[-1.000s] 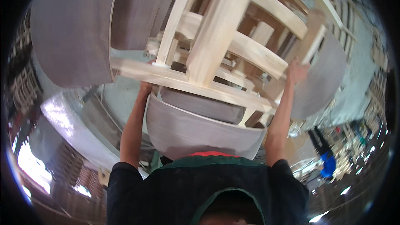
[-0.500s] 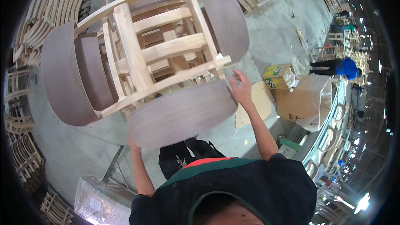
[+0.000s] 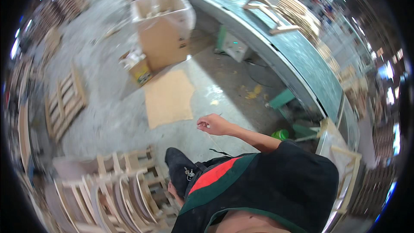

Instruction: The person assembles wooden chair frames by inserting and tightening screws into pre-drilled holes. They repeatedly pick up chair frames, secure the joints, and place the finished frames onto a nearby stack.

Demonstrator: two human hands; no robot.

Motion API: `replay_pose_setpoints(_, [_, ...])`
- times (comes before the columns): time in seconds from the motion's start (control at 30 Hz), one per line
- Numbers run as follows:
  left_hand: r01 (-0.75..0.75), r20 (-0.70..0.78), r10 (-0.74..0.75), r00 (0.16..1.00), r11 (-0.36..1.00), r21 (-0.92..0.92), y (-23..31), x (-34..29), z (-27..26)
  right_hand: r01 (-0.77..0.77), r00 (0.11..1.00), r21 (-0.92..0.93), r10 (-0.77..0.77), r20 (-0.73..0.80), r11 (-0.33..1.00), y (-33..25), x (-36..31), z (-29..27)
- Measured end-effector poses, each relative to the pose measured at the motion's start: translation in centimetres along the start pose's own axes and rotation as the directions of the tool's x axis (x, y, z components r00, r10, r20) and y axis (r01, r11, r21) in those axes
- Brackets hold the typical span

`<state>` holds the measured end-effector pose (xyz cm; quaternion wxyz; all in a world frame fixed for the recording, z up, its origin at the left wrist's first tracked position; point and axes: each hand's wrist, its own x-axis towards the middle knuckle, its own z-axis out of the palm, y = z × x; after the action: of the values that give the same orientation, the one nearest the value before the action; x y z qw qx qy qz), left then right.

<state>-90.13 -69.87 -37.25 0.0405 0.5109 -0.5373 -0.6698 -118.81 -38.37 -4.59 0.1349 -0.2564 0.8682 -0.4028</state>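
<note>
My right hand [image 3: 213, 124] hovers over the concrete floor in front of my body, fingers curled in toward the thumb. Nothing shows inside that curl, and no object touches it. Only part of my left hand [image 3: 173, 190] appears, low beside my dark trousers; its fingers are mostly hidden. Close to it on the left stand pale wooden chair frames [image 3: 116, 190] with curved grey-brown panels, packed side by side.
Ahead lies a flat cardboard sheet [image 3: 169, 99], with a large carton [image 3: 161, 39] and a small yellow-green box [image 3: 140, 72] beyond. A green-topped conveyor [image 3: 297, 62] curves along the right, carrying wooden parts. A slatted wooden pallet [image 3: 64, 103] lies left. A control box [image 3: 235, 47] sits under the conveyor.
My view has swung right, toward the carton and conveyor. Both hands have come away from the panelled wooden frame. My right hand's spread fingers have curled, and my left hand has dropped beside my leg.
</note>
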Motion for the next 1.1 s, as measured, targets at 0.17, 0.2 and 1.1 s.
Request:
replay_pose_setpoints(0.17, [0.197, 0.223, -0.265, 0.938, 0.938, 0.287, 9.2, 3.2, 13.0, -0.066, 0.912, -0.085, 0.025, -0.409, 0.994, 11.6, 0.4, -14.1])
replay_pose_setpoints(0.2, [0.163, 0.202, -0.238, 0.950, 0.930, 0.330, 11.0, 4.1, 16.0, -0.065, 0.880, -0.071, 0.024, -0.473, 0.995, 14.0, 1.0, -17.3])
replay_pose_setpoints(1.1, [-0.377, 0.678, 0.077, 0.731, 0.874, 0.307, 30.5, -16.0, 103.4, -0.770, 0.492, -0.340, 0.163, -0.855, 0.540, 83.7, 9.7, -91.6])
